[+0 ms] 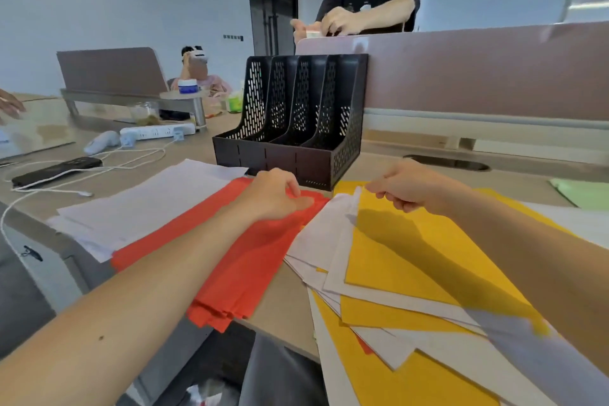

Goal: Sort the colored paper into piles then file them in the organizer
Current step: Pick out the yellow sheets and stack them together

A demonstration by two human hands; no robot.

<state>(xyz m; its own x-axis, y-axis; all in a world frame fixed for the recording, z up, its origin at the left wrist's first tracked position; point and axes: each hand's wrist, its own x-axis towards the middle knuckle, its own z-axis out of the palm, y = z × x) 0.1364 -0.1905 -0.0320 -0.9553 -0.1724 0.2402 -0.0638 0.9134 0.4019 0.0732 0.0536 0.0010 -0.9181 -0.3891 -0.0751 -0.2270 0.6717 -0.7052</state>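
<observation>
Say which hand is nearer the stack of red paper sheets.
Left. The left hand pinches the stack of red paper sheets; the right hand is off to its right, pinching a yellow paper sheet.

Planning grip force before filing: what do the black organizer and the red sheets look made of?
Organizer: likely rigid moulded plastic, matte black, slotted walls. Red sheets: thin matte paper, thin layered edges, creased near the left hand.

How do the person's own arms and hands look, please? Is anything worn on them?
Both forearms are bare, with no sleeves in view. The left hand and right hand wear no gloves; no watch, bracelet or ring is visible. The left forearm has one small dark spot.
</observation>
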